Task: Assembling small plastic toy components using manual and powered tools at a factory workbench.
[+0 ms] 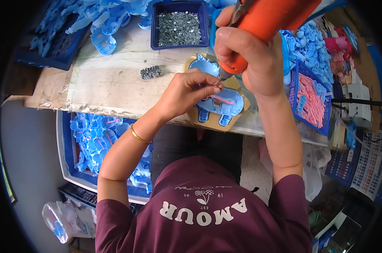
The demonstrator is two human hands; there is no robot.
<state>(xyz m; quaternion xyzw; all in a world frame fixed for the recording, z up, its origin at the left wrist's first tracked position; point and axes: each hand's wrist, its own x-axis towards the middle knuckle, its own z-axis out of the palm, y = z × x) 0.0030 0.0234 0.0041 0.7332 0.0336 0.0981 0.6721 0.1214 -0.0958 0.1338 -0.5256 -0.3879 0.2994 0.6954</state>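
Observation:
My right hand (252,55) is wrapped round an orange power screwdriver (279,19), tilted with its metal tip down toward the work. Fingers pinched together, my left hand (188,90) is at that tip; whatever small piece they hold is too small to make out. Just below both hands lies a light blue animal-shaped plastic shell (235,106), hollow side up, with a pink strip (224,99) inside it. The shell sits in a tan holder (214,124) at the table's near edge. My left hand hides part of the shell.
A dark blue tray (180,47) of small metal parts stands behind, with a small grey clump (151,72) on the table (115,80). Blue shells fill a bin (63,154) below left. At right is a blue basket (302,111) of pink strips beside heaped blue pieces (311,48).

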